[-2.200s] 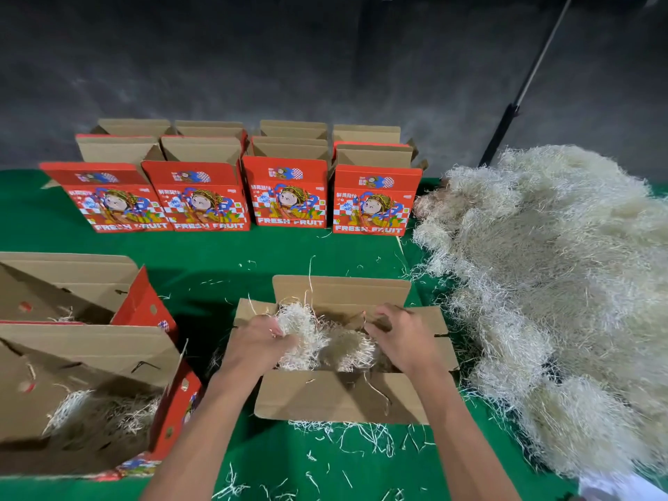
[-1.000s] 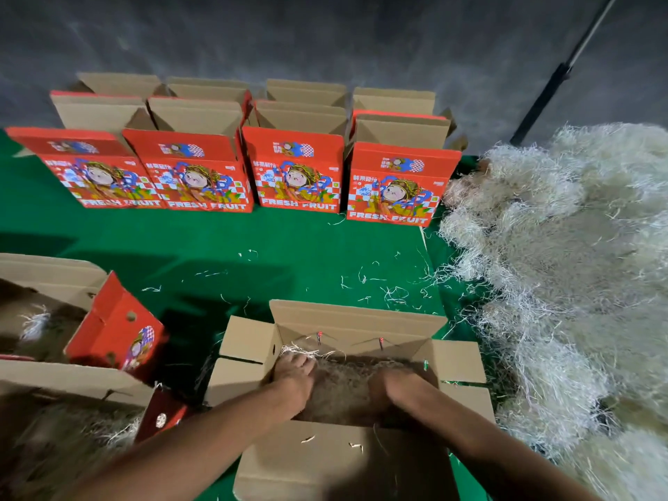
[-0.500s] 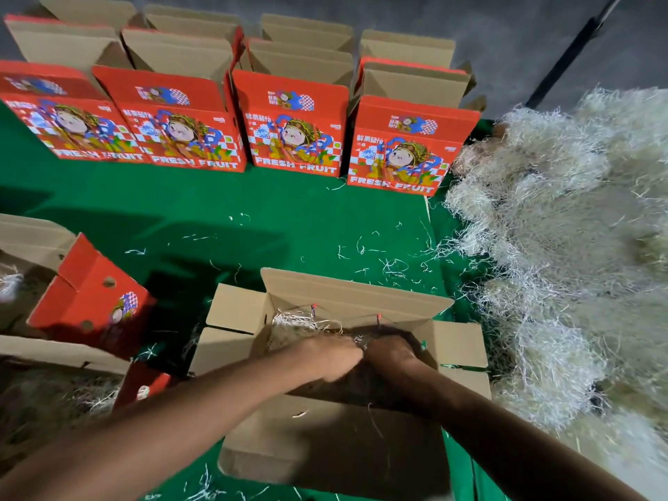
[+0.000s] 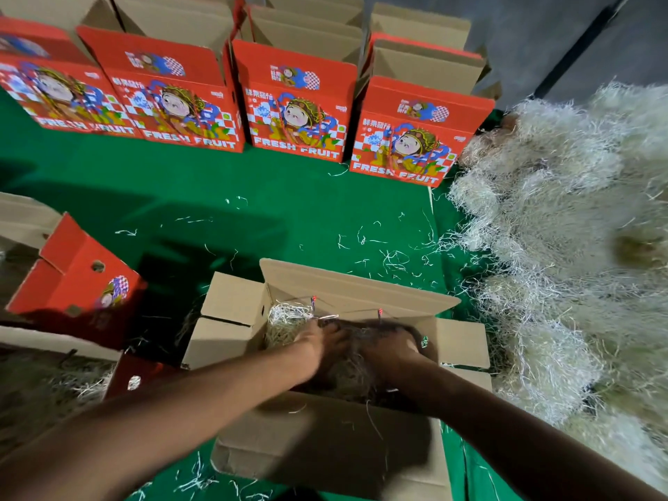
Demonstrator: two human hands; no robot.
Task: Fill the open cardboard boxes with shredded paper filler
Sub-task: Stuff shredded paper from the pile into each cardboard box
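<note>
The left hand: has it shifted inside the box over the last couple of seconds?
Yes. The left hand has moved from the box's left flap toward its middle, and now meets the right hand.

An open box [image 4: 336, 439] sits on the surface [image 4: 224, 211] at the near edge, in front of the person. Both hands are down inside it, the left hand [image 4: 318, 347] beside the right hand [image 4: 388, 350], resting on the shredded paper [image 4: 285, 325] that lies in it. To the right of the box a big heap of filler [image 4: 564, 254] spreads along the surface. Behind, across a bare stretch scattered with loose strands [image 4: 394, 258], a row of printed boxes [image 4: 296, 103] stands side by side, with more behind them. To the left lie two more open boxes [image 4: 72, 283], the nearer one holding filler.
</note>
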